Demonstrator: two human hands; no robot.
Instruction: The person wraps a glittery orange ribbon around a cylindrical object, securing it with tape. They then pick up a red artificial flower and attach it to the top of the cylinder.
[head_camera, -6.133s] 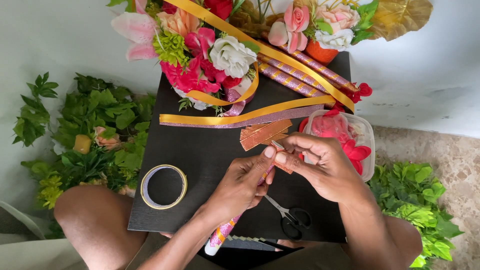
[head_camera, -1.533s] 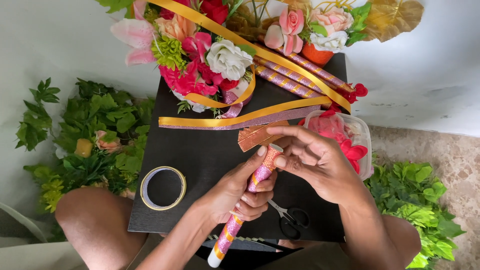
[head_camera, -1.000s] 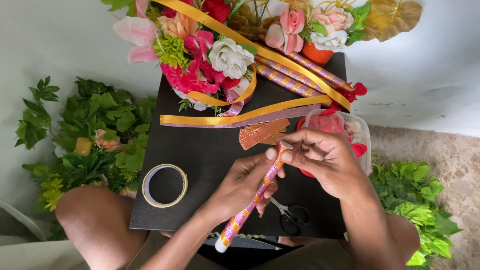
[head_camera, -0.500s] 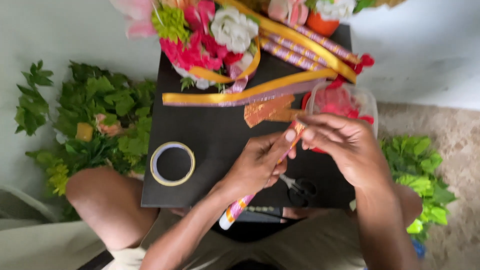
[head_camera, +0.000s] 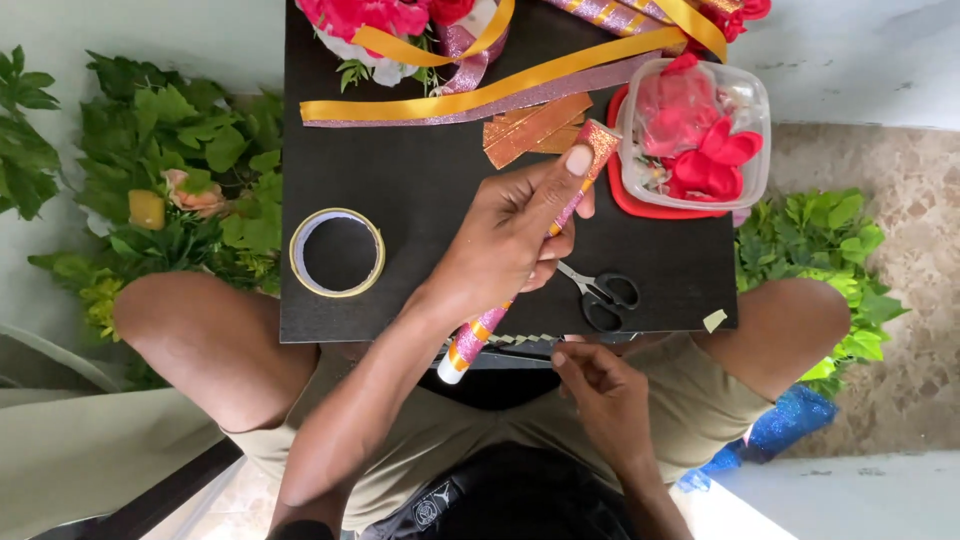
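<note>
Head view looks straight down on a black board resting across the person's bare knees. At the middle, the left hand is wrapped around a slim stick wound with pink glitter and orange ribbon, thumb pressed near its far tip; the stick slants from that tip, just beside the plastic tub, down to a white end hanging past the board's near edge. Nearer the body, the right hand sits at the board's near edge with fingers pinched together at a zigzag-cut strip lying there; whether it actually grips the strip cannot be told. Black-handled scissors lie flat on the board between the two hands, just right of the stick. A roll of tape lies well to the left of the left hand. Far right stands a clear plastic tub holding red and pink petals, set on a red lid. Along the far edge run a yellow ribbon and a glittery pink one, with folded orange strips beside the stick's tip and a flower arrangement beyond. Green leaves lie on the floor on both sides.
</note>
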